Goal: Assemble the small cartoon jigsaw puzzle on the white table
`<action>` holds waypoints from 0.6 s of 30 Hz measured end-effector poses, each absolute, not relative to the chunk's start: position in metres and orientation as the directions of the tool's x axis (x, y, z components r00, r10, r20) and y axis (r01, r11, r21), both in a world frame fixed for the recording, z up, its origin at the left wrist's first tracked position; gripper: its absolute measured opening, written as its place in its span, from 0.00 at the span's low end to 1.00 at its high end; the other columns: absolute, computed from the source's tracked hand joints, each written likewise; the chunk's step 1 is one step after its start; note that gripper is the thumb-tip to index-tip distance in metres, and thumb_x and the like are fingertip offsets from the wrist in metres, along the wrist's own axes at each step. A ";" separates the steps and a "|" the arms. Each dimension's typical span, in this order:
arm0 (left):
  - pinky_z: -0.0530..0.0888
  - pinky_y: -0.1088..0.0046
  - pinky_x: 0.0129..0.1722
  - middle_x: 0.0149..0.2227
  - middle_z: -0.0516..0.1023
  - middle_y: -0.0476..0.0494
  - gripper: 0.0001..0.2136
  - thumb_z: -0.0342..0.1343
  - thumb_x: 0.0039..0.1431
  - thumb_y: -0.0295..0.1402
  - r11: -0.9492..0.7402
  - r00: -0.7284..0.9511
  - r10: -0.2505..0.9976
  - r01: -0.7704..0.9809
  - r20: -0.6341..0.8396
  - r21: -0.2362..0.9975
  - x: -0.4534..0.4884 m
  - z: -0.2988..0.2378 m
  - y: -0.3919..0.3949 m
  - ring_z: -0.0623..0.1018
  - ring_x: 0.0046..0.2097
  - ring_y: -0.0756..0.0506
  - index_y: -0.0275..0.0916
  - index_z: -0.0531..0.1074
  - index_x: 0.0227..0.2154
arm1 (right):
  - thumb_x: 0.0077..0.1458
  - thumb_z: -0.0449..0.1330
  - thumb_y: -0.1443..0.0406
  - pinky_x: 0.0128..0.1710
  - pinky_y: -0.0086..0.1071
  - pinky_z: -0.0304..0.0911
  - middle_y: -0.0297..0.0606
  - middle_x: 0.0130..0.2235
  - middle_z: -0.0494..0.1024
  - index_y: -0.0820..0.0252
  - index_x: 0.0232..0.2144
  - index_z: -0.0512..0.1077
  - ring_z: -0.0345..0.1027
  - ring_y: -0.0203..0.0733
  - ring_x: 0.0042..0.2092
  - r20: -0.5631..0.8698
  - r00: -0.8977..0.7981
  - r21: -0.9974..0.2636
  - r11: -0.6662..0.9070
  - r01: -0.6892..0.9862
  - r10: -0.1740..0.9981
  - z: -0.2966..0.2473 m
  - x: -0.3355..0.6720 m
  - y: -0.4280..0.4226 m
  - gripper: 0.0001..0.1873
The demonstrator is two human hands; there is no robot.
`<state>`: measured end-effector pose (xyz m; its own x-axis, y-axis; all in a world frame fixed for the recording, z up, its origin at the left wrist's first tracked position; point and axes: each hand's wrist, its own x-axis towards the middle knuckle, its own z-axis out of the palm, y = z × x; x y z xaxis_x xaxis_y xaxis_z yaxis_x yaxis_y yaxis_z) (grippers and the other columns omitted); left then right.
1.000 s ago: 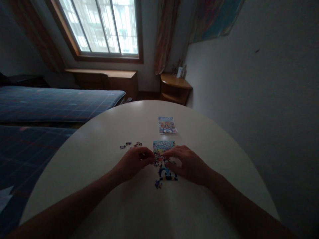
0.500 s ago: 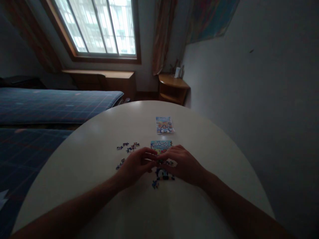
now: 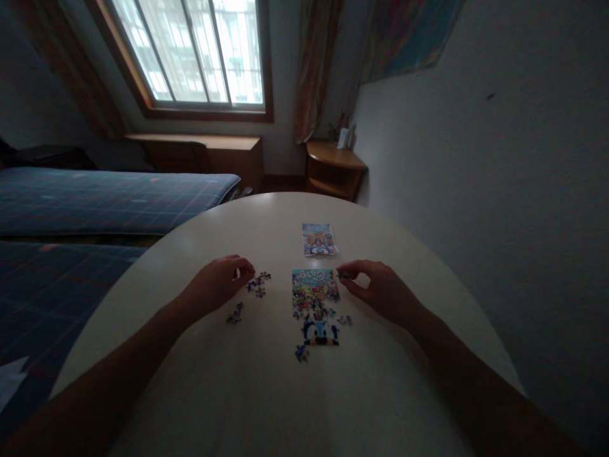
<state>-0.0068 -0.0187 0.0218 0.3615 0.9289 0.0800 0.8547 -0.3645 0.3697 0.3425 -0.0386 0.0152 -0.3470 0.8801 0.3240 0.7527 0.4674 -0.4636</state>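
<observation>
"What changed?"
"My left fingers (image 3: 243, 264) and right fingers (image 3: 360, 267) have parted, baring the flat, printed puzzle (image 3: 314, 289) at 12 o'clock; its ragged lower half looks unfinished."
"Holding?"
"Right: pinched on 1 small piece (image 3: 343, 275) at its 2 o'clock. Left: nearly closed beside knobbly loose pieces (image 3: 259, 292) at 9 o'clock; grip, I can't tell."

The puzzle (image 3: 314, 289) lies mid-bench (image 3: 404, 244), the picture sheet (image 3: 318, 240) beyond its far edge. Left of it sits a piece cluster (image 3: 259, 292), beside the left hand (image 3: 219, 282); a smaller group (image 3: 235, 313) lies nearer. The right hand (image 3: 378, 284) is at the puzzle's far right corner. A bed (image 3: 109, 197) stands far left, a wall (image 3: 476, 178) right.
</observation>
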 end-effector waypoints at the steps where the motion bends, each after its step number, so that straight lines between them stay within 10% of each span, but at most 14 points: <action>1: 0.68 0.72 0.35 0.35 0.78 0.44 0.11 0.50 0.62 0.36 -0.373 0.379 0.923 0.848 0.062 0.376 -0.008 0.022 -0.018 0.75 0.32 0.47 0.39 0.77 0.35 | 0.57 0.62 0.65 0.40 0.36 0.68 0.35 0.34 0.81 0.55 0.42 0.77 0.74 0.39 0.34 0.318 -0.337 -0.474 0.457 0.753 0.886 0.015 0.344 -0.038 0.10; 18: 0.68 0.70 0.39 0.40 0.76 0.44 0.09 0.55 0.58 0.37 -0.400 0.485 0.870 0.800 -0.090 0.447 0.001 0.021 -0.027 0.75 0.38 0.44 0.42 0.77 0.37 | 0.55 0.62 0.64 0.38 0.35 0.69 0.36 0.34 0.81 0.56 0.41 0.78 0.76 0.42 0.36 0.204 -0.281 -0.472 0.346 0.811 0.938 0.014 0.353 -0.032 0.11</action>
<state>0.0010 -0.0265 0.0214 0.4852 0.8697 -0.0900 0.7999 -0.4000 0.4473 0.3530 -0.0317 0.0142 -0.2812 0.9378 0.2036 0.8109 0.3457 -0.4722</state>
